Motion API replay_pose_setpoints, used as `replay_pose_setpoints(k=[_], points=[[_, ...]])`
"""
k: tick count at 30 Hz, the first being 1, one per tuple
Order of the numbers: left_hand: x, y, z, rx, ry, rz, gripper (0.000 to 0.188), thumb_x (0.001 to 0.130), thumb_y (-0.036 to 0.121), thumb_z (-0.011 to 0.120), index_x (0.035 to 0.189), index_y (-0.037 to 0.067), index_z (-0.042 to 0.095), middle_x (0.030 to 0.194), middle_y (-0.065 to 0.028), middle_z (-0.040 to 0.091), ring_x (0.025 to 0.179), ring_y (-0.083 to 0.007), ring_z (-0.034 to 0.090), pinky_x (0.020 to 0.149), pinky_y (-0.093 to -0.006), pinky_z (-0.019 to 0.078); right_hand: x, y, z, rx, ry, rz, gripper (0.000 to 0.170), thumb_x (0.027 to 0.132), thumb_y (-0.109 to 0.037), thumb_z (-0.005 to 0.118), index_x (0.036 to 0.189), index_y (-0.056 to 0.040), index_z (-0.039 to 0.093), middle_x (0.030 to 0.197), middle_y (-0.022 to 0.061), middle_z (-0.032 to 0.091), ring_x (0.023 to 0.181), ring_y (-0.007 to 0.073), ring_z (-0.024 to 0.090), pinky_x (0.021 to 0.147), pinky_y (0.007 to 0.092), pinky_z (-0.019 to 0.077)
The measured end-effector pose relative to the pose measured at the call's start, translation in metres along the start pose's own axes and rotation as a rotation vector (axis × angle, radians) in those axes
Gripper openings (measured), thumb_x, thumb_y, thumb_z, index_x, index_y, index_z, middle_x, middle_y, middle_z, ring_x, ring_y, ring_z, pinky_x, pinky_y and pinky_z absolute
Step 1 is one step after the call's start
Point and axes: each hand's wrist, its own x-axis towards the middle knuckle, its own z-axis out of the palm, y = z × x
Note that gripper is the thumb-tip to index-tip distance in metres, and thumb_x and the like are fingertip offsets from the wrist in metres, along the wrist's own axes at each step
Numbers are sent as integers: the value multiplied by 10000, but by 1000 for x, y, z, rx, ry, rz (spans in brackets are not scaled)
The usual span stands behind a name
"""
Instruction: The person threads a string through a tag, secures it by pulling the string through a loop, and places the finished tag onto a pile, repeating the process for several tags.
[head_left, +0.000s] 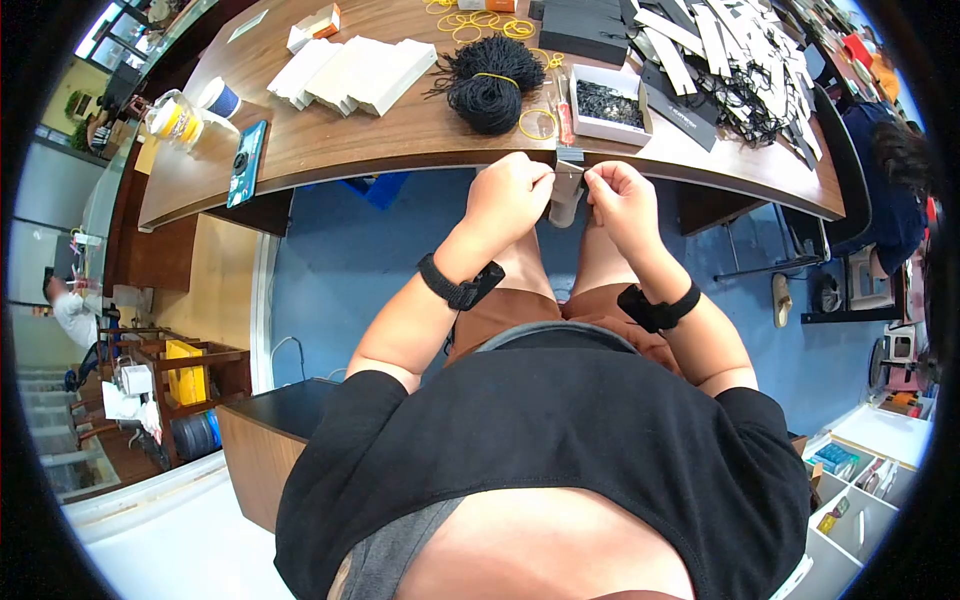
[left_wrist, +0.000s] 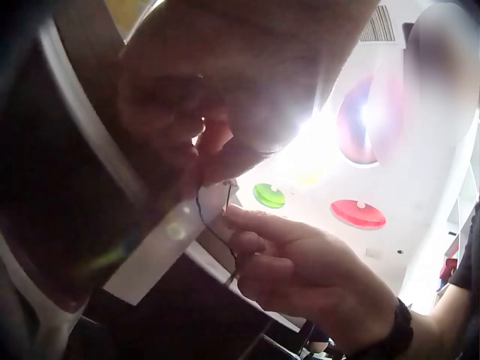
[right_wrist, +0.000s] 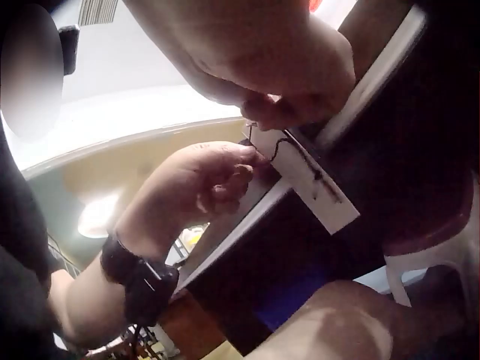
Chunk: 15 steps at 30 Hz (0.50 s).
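I see one thin black cord (right_wrist: 318, 175) between the two hands, at twelve o'clock from the person, near the edge of the table (head_left: 300, 140). The left hand (head_left: 512, 197) has its fingers curled in and pinches the cord. The right hand (head_left: 625, 198), at three o'clock from the left one, pinches it too, its thumb and fingertip close together. The cord is bendy, with one little dark lump. Behind it I see one flat, straight white strip (right_wrist: 309, 193); in the right wrist view it runs from the fingers to between four and five o'clock.

Going out from the hands, one stringy black yarn bundle (head_left: 485, 95) sits at eleven o'clock. One white box (head_left: 585, 127) at one o'clock has small dark bits, too many to count. One flat black box (head_left: 583, 32) is at twelve. A messy heap of black and white strips (head_left: 715, 60) is at two; I can't count those. Long white folded pieces (head_left: 350, 75) overlap at ten. One blue-green slab (head_left: 248, 165) lies at nine. The table has brown wood grain.
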Motion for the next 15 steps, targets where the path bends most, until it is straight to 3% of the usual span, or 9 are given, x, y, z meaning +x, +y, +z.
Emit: replay_pose_setpoints(k=[2, 3, 4, 5, 7, 10, 13, 14, 15], points=[[1, -3, 6, 81, -57, -31, 178, 793, 197, 609, 795, 34, 681, 731, -150, 597, 695, -298, 583, 615, -357, 452, 3, 19, 4, -137, 17, -73, 115, 860, -127, 614, 874, -13, 624, 645, 3, 604, 519, 39, 505, 474, 185, 400], [0, -8, 13, -20, -53, -48, 177, 797, 198, 613, 809, 37, 686, 724, -142, 596, 690, -283, 583, 615, -350, 451, 4, 23, 4, -205, 25, -111, 122, 861, -134, 615, 879, -14, 625, 646, 5, 608, 518, 40, 507, 470, 186, 398], [-1, -15, 22, -119, -49, -63, 177, 802, 200, 617, 824, 40, 691, 717, -135, 596, 684, -268, 583, 614, -343, 449, 3, 21, 6, -169, -24, 19, 138, 866, -154, 617, 857, -17, 630, 651, 13, 614, 507, 46, 499, 455, 195, 389], [-3, -20, 30, -218, -48, -78, 178, 806, 202, 621, 839, 44, 696, 710, -128, 595, 679, -253, 583, 614, -336, 448, 2, 20, 8, 38, -102, 236, 148, 866, -166, 619, 839, -21, 630, 646, 15, 610, 493, 53, 484, 450, 204, 381], [-7, -21, 40, -420, -22, -80, 164, 809, 163, 640, 870, 23, 698, 734, -109, 603, 676, -213, 576, 628, -318, 447, 3, 32, 8, 201, -193, 370, 144, 868, -162, 617, 831, -23, 625, 632, 16, 598, 474, 56, 453, 442, 209, 370], [-11, -12, 41, -489, 10, -141, 144, 806, 115, 643, 862, -10, 689, 784, -110, 615, 716, -193, 581, 664, -302, 452, 1, 35, 7, 132, -243, 306, 103, 846, -128, 630, 846, -25, 618, 717, 30, 606, 494, 61, 454, 453, 216, 387], [-12, -18, 47, -370, 159, -3, 163, 822, 138, 633, 864, -11, 682, 787, -100, 617, 738, -171, 583, 660, -290, 450, -6, 5, 7, -359, 249, -445, 64, 810, -81, 642, 856, -40, 630, 818, 47, 592, 546, 82, 479, 499, 228, 415], [-13, -19, 49, -366, 137, -4, 171, 828, 145, 628, 867, -14, 680, 784, -100, 621, 731, -161, 583, 654, -288, 450, -10, -12, 5, -422, 245, -459, 144, 747, -62, 671, 889, -60, 646, 887, 66, 575, 629, 141, 542, 555, 267, 451], [-14, -19, 49, -361, 112, -6, 181, 833, 153, 624, 870, -16, 677, 781, -99, 625, 724, -152, 583, 648, -285, 450, -8, -15, 3, -524, 211, -629, 165, 741, -58, 675, 905, -55, 649, 887, 71, 579, 644, 159, 556, 569, 277, 459]])
